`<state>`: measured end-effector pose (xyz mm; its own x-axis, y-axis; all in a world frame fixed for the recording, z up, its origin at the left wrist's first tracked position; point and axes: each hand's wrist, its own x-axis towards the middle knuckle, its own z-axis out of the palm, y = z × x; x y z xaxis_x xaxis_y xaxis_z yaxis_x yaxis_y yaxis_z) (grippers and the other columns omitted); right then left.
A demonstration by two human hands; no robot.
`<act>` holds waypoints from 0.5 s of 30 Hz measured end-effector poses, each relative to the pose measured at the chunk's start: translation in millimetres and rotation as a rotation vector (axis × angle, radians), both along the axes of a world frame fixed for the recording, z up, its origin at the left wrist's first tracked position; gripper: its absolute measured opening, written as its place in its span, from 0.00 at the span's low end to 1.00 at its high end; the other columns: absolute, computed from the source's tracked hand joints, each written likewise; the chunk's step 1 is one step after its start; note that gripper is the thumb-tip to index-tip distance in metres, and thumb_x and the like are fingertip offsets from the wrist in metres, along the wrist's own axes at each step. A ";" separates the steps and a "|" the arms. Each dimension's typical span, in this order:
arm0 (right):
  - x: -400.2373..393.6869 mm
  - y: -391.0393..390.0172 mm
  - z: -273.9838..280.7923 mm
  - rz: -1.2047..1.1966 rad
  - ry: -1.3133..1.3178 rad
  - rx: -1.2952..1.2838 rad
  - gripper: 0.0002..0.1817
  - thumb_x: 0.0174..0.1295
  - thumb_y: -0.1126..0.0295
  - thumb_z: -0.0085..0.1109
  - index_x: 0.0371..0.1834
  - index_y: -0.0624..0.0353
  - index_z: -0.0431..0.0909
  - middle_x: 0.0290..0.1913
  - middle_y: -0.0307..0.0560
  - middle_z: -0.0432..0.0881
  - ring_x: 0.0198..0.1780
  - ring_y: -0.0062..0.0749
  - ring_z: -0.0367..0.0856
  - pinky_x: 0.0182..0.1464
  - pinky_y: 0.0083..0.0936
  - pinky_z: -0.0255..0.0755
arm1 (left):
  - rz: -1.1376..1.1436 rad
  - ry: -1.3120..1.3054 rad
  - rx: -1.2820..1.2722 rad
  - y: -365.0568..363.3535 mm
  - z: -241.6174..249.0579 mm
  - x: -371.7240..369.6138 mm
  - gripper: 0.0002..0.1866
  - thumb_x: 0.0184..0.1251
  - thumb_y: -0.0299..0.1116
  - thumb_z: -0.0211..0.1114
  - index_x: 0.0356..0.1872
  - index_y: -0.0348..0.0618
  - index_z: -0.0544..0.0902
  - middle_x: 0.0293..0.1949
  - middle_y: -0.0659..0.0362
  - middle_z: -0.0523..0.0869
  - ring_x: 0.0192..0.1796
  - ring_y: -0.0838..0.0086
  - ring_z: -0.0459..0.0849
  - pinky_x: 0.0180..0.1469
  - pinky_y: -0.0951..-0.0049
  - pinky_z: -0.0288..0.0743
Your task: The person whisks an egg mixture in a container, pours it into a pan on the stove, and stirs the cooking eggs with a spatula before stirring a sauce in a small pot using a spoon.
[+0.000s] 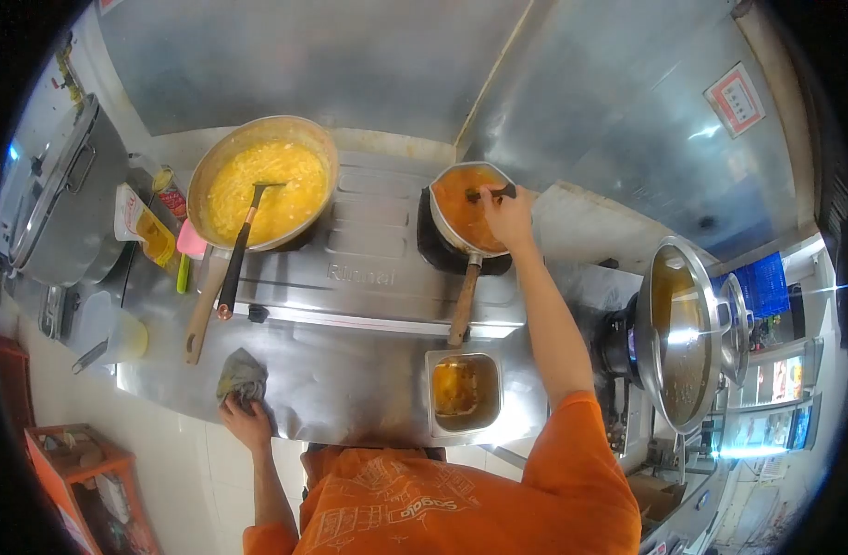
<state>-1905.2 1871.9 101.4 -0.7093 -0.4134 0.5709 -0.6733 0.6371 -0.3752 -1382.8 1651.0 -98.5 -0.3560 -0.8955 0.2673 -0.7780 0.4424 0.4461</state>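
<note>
My right hand is closed on the black handle of a utensil that dips into the orange liquid of a saucepan on the right burner. The pan's wooden handle points toward me. At the counter's front edge, my left hand has its fingers on a crumpled grey cloth. A wide pan of yellow, lumpy food sits on the left burner, with a black-headed spatula resting in it. Below the saucepan's handle stands a square metal container with orange-brown residue.
A large steel pot is at the left, near a yellow pouch, a can, a pink spatula and a plastic jug. At right are a large steel pan and a blue basket.
</note>
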 end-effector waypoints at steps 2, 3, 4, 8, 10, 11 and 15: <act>2.8 -2.4 3.1 0.035 -0.034 -0.016 0.12 0.59 0.60 0.58 0.30 0.57 0.83 0.34 0.56 0.80 0.39 0.52 0.77 0.44 0.41 0.71 | -0.012 0.007 -0.020 0.2 0.4 -0.1 0.22 0.53 0.32 0.59 0.51 0.34 0.70 0.49 0.41 0.70 0.53 0.45 0.69 0.55 0.51 0.65; 2.3 -2.0 1.7 0.070 -0.043 -0.005 0.12 0.58 0.59 0.59 0.31 0.56 0.83 0.35 0.55 0.80 0.39 0.51 0.77 0.44 0.41 0.71 | -0.014 0.008 -0.018 0.3 0.2 -0.4 0.22 0.53 0.32 0.59 0.51 0.34 0.70 0.49 0.41 0.70 0.53 0.45 0.69 0.55 0.51 0.65; 2.0 -1.5 1.7 0.104 -0.052 0.006 0.13 0.58 0.58 0.59 0.32 0.56 0.84 0.35 0.55 0.80 0.39 0.51 0.77 0.44 0.40 0.71 | 0.003 -0.004 -0.012 0.3 0.0 -1.1 0.22 0.53 0.32 0.59 0.51 0.34 0.70 0.49 0.41 0.70 0.53 0.45 0.70 0.55 0.51 0.65; 4.5 11.3 9.9 0.228 -0.199 0.121 0.12 0.58 0.58 0.60 0.34 0.55 0.84 0.35 0.55 0.80 0.39 0.50 0.77 0.46 0.38 0.70 | 0.011 -0.007 0.012 0.3 0.7 -1.7 0.23 0.53 0.32 0.59 0.51 0.34 0.70 0.49 0.41 0.70 0.53 0.45 0.70 0.55 0.51 0.65; 21.6 18.2 24.7 0.362 -0.250 0.080 0.10 0.58 0.60 0.61 0.35 0.53 0.85 0.34 0.54 0.79 0.42 0.49 0.75 0.47 0.37 0.68 | 0.017 -0.032 0.034 -2.5 -3.9 2.7 0.25 0.54 0.33 0.60 0.53 0.32 0.69 0.51 0.39 0.70 0.54 0.44 0.70 0.57 0.52 0.65; 30.3 21.7 31.9 0.360 -0.248 0.082 0.10 0.58 0.60 0.61 0.35 0.53 0.85 0.34 0.54 0.79 0.42 0.49 0.75 0.47 0.37 0.68 | 0.021 -0.054 0.053 -3.4 -6.5 2.8 0.27 0.54 0.34 0.60 0.55 0.31 0.68 0.53 0.38 0.70 0.56 0.43 0.69 0.58 0.52 0.64; 53.2 35.5 41.7 0.361 -0.237 0.192 0.10 0.57 0.62 0.62 0.35 0.55 0.85 0.34 0.52 0.80 0.43 0.44 0.73 0.48 0.36 0.67 | 0.010 0.005 -0.026 -2.1 -8.1 0.8 0.23 0.54 0.36 0.59 0.50 0.34 0.71 0.49 0.41 0.71 0.53 0.45 0.70 0.55 0.51 0.65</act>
